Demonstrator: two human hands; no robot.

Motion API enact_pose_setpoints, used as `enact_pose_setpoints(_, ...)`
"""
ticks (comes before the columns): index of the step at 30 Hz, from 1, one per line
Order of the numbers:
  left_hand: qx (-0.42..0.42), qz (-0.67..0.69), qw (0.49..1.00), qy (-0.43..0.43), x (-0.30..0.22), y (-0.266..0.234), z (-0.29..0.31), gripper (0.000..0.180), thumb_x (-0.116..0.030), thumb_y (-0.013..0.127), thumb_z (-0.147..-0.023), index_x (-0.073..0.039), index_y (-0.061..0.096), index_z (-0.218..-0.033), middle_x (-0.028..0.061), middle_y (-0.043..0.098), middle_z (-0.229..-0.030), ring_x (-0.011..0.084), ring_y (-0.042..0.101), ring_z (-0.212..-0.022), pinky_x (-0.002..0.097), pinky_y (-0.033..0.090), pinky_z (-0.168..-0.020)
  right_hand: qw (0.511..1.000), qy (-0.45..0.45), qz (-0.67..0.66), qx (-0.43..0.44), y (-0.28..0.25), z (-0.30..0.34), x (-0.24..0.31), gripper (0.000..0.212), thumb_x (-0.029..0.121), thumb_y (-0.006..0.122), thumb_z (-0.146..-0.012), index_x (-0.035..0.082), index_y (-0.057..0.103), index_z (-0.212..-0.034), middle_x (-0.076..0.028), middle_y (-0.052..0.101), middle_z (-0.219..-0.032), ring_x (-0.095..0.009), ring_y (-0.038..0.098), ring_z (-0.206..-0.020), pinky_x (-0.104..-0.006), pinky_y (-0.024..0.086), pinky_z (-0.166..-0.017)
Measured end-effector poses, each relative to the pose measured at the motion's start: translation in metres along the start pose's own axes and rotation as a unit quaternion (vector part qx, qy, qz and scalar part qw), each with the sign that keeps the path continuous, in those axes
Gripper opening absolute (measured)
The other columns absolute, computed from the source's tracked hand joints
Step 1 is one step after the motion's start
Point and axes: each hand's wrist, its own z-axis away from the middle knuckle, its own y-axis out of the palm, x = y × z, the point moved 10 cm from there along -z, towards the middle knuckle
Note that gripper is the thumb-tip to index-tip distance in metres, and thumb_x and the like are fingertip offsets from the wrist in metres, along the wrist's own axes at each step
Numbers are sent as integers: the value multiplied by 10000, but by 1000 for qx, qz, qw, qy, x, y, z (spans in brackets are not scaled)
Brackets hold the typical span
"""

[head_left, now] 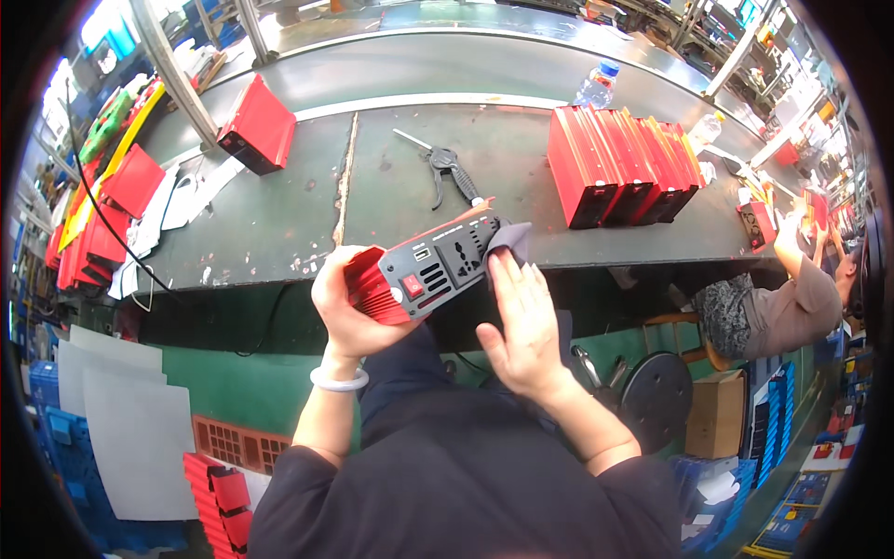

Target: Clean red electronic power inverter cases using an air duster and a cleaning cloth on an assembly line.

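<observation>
My left hand (346, 303) grips a red power inverter (438, 264) by one end, its fingers wrapped around the ribbed casing. The inverter is tilted in front of me, with its dark end panel, a socket and a red rocker switch facing up. At the other end my right hand (524, 326) presses a dark grey cloth (511, 239) against the panel's corner with straightened fingers. Just beyond the inverter, an air blow gun (445, 166) lies on the dark workbench (410, 224).
Several red inverters (596, 205) stand in a row at the right of the bench, by a blue-capped bottle (599, 84). Another inverter (265, 126) is at the left. A round black stool (657, 402) and a seated person (782, 303) are on the right.
</observation>
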Motion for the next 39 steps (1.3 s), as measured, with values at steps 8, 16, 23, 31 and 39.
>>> enact_pose_setpoints(8,-57,91,992,-59,22,-8,8,793,-153,904,-453,4,490,-1111,95,574,-1028,186,604,-940,317,487,-862,1000,-20,-1,-7,3,6,12,644,235,613,-835,-65,396,-1362,-232,463,-1368,-421,477,-1197,-496,297,-1062)
enact_pose_setpoints(16,-56,82,995,-30,14,-11,7,780,-176,897,-453,5,490,-1092,86,556,-995,183,584,-906,314,476,-843,995,45,74,-57,-7,2,-15,608,296,536,-907,-58,388,-1378,-213,505,-1329,-428,436,-1248,-503,276,-1065)
enact_pose_setpoints(23,-66,78,994,-40,13,-10,6,773,-180,907,-459,7,497,-1087,94,559,-1001,189,589,-911,314,481,-836,991,57,103,-59,-1,-1,-14,634,219,587,-867,-68,365,-1387,-212,434,-1403,-428,386,-1295,-500,220,-1094)
enact_pose_setpoints(31,-24,-16,999,29,-11,-2,-9,818,-144,914,-479,6,464,-1145,98,581,-1027,194,606,-949,322,485,-864,994,32,58,-88,4,-8,-3,629,111,612,-814,-84,379,-1365,-221,410,-1426,-442,425,-1249,-502,254,-1083)
enact_pose_setpoints(39,-97,264,942,-182,45,5,3,618,-35,805,-646,-14,481,-1172,80,585,-1057,176,590,-976,322,477,-884,898,75,-387,-192,-22,-12,-42,157,-137,649,-743,-23,664,-850,-118,695,-875,-190,655,-837,-279,511,-781)
